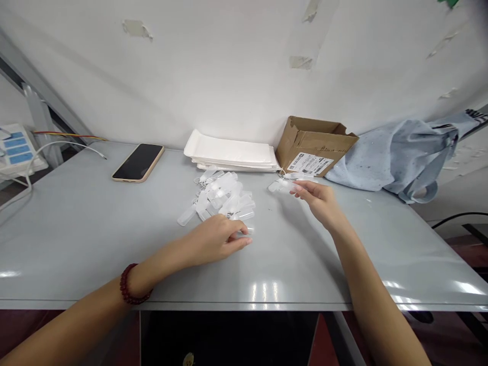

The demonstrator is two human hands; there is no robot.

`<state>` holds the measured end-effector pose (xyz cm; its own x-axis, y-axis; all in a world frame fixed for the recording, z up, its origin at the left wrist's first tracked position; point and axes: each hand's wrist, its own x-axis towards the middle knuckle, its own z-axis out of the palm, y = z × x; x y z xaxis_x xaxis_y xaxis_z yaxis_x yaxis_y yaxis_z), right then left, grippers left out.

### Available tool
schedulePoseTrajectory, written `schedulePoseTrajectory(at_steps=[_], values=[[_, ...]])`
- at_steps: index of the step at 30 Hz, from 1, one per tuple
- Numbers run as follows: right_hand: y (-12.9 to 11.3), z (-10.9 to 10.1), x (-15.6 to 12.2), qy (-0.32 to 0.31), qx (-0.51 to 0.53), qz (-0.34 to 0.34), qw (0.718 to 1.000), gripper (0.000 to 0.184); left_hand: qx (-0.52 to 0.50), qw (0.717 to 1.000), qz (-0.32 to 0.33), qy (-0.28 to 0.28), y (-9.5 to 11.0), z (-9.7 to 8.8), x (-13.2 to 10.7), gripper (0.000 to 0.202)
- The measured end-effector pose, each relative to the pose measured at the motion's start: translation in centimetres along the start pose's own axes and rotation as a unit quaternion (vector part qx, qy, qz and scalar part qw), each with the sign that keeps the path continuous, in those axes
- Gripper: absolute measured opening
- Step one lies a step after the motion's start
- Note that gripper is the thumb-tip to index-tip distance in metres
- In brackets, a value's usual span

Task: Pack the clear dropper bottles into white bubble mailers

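Note:
A heap of translucent plastic tags (pixel 224 193) with thin loops lies in the middle of the table. My left hand (pixel 224 239) rests at the near edge of this heap, its thumb and forefinger apart. The edge of one clear tag shows by its fingertips, and I see nothing gripped there. Farther right, my right hand (pixel 314 198) pinches a translucent plastic tag (pixel 280 186) between thumb and fingers. A few similar tags (pixel 301 176) lie just behind it, in front of the cardboard box.
A stack of white envelope-like packets (pixel 232 152) lies against the wall, beside an open cardboard box (pixel 314 145). Light blue fabric (pixel 396 152) sits at the right. On the left are a phone (pixel 139 161), a loose cable (pixel 76 144) and a power strip (pixel 17 147).

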<state>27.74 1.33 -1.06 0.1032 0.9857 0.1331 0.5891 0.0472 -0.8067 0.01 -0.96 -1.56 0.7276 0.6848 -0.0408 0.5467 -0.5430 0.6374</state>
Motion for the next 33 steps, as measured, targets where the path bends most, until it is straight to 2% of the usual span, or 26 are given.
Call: schedulePoseTrajectory(at_steps=[4, 8, 11, 14, 25, 28, 33], values=[[-1.6, 0.4, -1.1, -0.115, 0.118, -0.014, 0.986, 0.031, -0.074, 0.996, -0.025, 0.047, 0.5, -0.2, 0.0, 0.036], [-2.5, 0.9, -1.9, -0.2, 0.145, -0.04, 0.968, 0.027, -0.176, 0.98, -0.07, 0.061, 1.0, -0.6, -0.1, 0.055], [-2.8, 1.4, -2.2, -0.236, 0.149, -0.038, 0.959, 0.027, -0.201, 0.976, -0.068, 0.059, 1.2, -0.7, -0.1, 0.046], [-2.9, 1.6, -2.2, -0.245, 0.151, -0.043, 0.957, 0.028, -0.193, 0.978, -0.063, 0.057, 1.3, -0.8, -0.1, 0.025], [-3.1, 0.9, -2.3, -0.217, 0.141, -0.047, 0.965, 0.027, -0.186, 0.971, -0.088, 0.121, 1.0, -1.2, -0.1, 0.032], [-3.1, 1.0, -2.3, -0.223, 0.152, -0.042, 0.962, 0.026, -0.177, 0.975, -0.077, 0.113, 1.0, -1.2, -0.1, 0.032], [-3.4, 1.3, -2.5, -0.241, 0.164, -0.045, 0.955, 0.025, -0.153, 0.985, -0.039, 0.07, 1.3, -0.6, -0.1, 0.032]])
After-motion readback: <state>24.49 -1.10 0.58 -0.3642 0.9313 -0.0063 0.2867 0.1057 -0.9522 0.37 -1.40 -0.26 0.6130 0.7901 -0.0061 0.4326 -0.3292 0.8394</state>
